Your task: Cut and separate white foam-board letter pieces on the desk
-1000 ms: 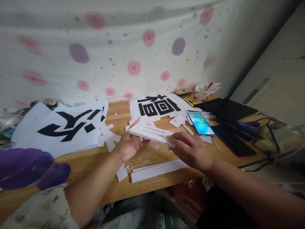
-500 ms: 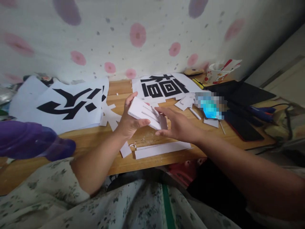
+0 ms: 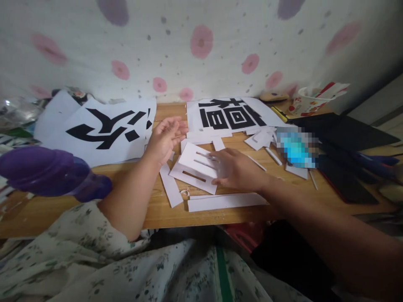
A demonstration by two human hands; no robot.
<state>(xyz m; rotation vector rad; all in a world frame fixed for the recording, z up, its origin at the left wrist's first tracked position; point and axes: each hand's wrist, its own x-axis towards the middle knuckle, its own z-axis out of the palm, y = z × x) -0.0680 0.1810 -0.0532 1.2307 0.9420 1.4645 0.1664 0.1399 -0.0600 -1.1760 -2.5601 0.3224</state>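
Observation:
A white slotted board [image 3: 195,159] is tilted over the middle of the table, its right end between the thumb and fingers of my right hand [image 3: 237,170]. Under it lies a second white board [image 3: 181,174] with a long slot near its front edge. My left hand [image 3: 166,138] is raised to the left of the boards, fingers loosely apart, touching nothing. White strips lie close by: one slanting strip [image 3: 171,186] on the left and a long strip [image 3: 226,202] in front.
Sheets with large black characters lie at the back left [image 3: 107,130] and back centre [image 3: 231,115]. A purple bottle [image 3: 47,172] stands at the left. On the right are a blurred phone [image 3: 296,151], white offcuts [image 3: 260,138], a black mat [image 3: 349,130] and a patterned cup [image 3: 310,100].
My left hand has let go of the white boards and risen off them. The boards are now lower and separated, one on the table and one in my right hand.

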